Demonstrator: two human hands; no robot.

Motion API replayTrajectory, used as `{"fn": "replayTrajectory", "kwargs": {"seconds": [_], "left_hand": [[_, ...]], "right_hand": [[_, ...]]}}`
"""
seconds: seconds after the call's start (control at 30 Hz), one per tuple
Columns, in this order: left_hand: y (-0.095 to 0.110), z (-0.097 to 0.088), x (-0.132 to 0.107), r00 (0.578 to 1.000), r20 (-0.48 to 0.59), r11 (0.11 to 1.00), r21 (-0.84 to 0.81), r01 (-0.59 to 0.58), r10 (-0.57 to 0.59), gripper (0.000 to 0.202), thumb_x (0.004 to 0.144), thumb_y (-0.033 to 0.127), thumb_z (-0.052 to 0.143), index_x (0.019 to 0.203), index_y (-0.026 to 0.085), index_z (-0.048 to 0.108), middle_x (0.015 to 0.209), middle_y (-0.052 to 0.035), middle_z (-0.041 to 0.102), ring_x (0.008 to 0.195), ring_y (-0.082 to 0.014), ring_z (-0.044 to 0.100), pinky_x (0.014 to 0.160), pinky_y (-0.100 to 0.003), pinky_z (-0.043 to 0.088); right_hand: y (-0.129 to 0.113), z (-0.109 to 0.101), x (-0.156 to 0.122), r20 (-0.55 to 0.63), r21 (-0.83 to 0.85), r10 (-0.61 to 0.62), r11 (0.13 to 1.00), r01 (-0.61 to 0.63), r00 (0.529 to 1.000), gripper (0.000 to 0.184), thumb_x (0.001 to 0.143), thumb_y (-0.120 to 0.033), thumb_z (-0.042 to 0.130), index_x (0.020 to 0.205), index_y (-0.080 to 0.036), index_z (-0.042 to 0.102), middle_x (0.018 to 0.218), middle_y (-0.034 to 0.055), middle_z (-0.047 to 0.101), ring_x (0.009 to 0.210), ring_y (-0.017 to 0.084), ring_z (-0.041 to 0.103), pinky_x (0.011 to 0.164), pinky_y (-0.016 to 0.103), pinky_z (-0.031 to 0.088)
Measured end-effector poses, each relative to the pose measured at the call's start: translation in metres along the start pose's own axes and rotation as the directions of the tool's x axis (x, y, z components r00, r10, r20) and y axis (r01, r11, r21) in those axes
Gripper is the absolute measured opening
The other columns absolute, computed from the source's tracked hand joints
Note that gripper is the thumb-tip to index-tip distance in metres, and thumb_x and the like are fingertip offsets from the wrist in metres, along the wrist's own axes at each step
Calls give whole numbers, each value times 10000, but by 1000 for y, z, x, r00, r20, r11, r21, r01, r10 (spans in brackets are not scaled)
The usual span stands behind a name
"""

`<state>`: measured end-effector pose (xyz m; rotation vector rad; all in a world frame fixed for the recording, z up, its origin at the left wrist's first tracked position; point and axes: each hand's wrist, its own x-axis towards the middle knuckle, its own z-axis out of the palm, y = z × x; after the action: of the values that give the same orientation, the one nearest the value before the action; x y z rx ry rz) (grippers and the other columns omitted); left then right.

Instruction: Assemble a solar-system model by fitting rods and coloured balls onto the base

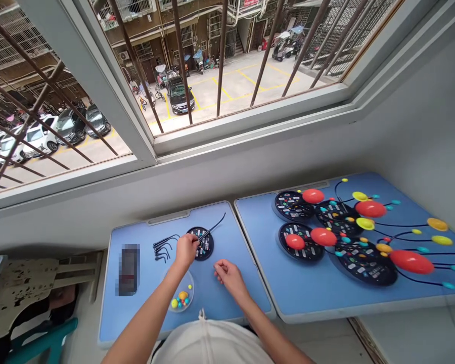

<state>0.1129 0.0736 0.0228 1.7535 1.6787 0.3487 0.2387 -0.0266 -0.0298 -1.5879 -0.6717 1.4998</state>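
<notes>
The left hand (185,248) grips a black wire (214,226) over a round black board (206,249). The right hand (230,279) lies open on the blue bench (136,225), near a dish of beads (181,299).

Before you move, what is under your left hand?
Your left hand is over the left side of a round black board with small coloured bits on it. A black wire sticks out past the fingers. The board's part beneath the hand is covered, so I can't see it.
</notes>
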Motion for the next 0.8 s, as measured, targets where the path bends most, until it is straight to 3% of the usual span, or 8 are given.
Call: {"fn": "replayTrajectory", "kwargs": {"seconds": [0.27, 0.47, 0.67, 0.7, 0.8], "left_hand": [[-11, 4, -3, 1000, -15, 994, -106, -22, 21, 112, 722, 123, 556, 716, 170, 656, 744, -15, 657, 690, -127, 573, 679, -234, 425], [-15, 7, -6, 998, -65, 979, -203, -1, -12, 173, 663, 53, 516, 683, 164, 647, 684, -1, 654, 679, -138, 574, 671, -239, 436], [-18, 18, -5, 986, -128, 943, -327, 61, -108, 222, 587, 41, 483, 652, 156, 662, 660, -22, 668, 658, -167, 605, 628, -246, 458], [-19, 21, -4, 984, -120, 936, -342, 80, -128, 231, 570, 42, 479, 636, 163, 665, 649, -18, 663, 671, -174, 604, 634, -251, 458], [-22, 22, -3, 988, 36, 921, -358, 155, -152, 206, 550, 89, 517, 618, 197, 678, 626, 3, 634, 717, -195, 591, 696, -284, 455]], "right_hand": [[-36, 27, 45, -2, 141, -5, 990, 5, 1000, 327, 616, -439, 597, 789, -161, 582, 618, -1, 610, 464, 84, 495, 434, 198, 400], [-58, 45, 60, 8, 82, -58, 995, 57, 998, 342, 523, -487, 639, 546, -184, 482, 431, -45, 500, 397, 90, 462, 392, 202, 374], [-69, 48, 63, 38, -107, -180, 977, 183, 983, 400, 455, -555, 604, 408, -226, 382, 315, -55, 392, 317, 111, 393, 364, 256, 327], [-68, 47, 62, 49, -142, -197, 969, 202, 979, 407, 450, -563, 604, 394, -231, 374, 307, -52, 385, 315, 121, 396, 366, 268, 330], [-62, 42, 57, 106, -243, -219, 940, 239, 970, 415, 502, -551, 623, 386, -236, 379, 319, -33, 408, 354, 166, 467, 399, 301, 386]]}}
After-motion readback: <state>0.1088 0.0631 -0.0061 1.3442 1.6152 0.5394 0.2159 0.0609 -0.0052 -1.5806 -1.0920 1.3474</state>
